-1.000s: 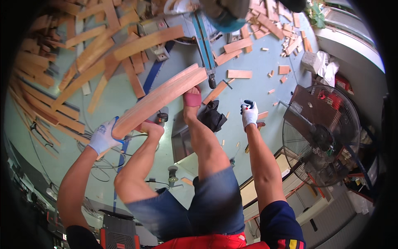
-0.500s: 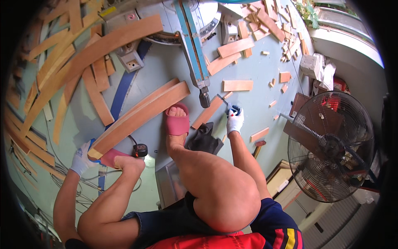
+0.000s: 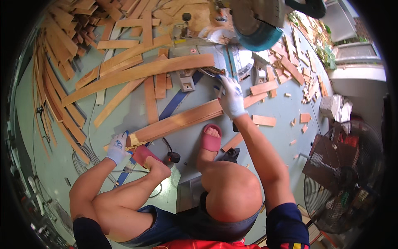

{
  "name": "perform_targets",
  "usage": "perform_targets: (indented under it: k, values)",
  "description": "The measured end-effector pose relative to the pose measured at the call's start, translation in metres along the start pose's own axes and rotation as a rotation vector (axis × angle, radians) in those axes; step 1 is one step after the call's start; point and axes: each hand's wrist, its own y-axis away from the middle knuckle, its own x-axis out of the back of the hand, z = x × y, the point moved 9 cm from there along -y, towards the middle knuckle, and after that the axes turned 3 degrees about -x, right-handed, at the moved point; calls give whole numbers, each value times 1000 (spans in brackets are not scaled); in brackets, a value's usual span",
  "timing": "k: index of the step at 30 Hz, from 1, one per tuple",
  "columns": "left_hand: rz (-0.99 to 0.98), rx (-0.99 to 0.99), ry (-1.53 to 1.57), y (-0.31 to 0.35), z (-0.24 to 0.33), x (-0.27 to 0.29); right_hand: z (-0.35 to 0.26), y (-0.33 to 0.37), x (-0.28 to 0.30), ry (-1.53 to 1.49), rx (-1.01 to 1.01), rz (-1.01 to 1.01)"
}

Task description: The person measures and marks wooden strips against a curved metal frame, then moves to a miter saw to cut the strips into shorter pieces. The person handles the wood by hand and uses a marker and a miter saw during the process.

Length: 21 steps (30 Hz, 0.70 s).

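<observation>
Two gloved hands at a pair of long boards (image 3: 176, 123) on the floor, below the saw (image 3: 259, 38).
The left hand (image 3: 118, 148) clasps the boards' near end, beside one pink slipper (image 3: 146, 157); the right hand (image 3: 232, 98) reaches across their far part with fingers stretched toward the saw's base, and whether it pinches anything I cannot tell. A curved plank (image 3: 137, 73) lies beyond the boards.

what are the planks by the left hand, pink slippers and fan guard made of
Planks: apparently unpainted wood, from the reddish-brown tone and paler left end. Slippers: probably matte foam or rubber, thick and smooth. Fan guard: likely dark metal wire, given its thin bars.
</observation>
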Motion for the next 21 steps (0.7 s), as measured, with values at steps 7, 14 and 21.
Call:
perform_targets:
  k: [7, 14, 21]
  values:
    - [61, 23, -52, -3, -7, -13, 8, -126, -103, 261, -107, -266]
    - [44, 87, 242, 45, -5, 2, -50, -35, -92, -18, 135, -338]
    - [-240, -4, 617, 108, 26, 73, -92, -2, 109, -232, 54, 22]
